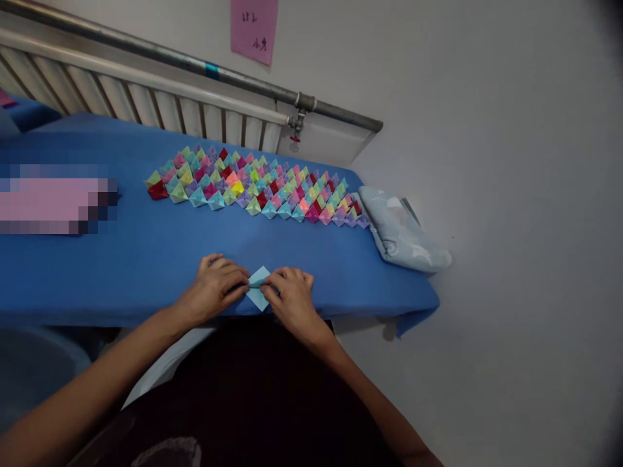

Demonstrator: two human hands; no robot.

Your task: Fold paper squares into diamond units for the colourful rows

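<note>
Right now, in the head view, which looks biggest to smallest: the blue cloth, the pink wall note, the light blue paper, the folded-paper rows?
1. Blue cloth
2. Folded-paper rows
3. Pink wall note
4. Light blue paper, partly hidden by both hands

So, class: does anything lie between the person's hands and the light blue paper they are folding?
Nothing visible does. Both the left hand and the right hand already press on the paper at the table's near edge; the folded pieces lie farther back.

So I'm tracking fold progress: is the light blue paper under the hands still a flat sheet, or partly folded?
Partly folded. The light blue paper shows a raised crease across its middle, pinched between the left hand and right hand.
</note>
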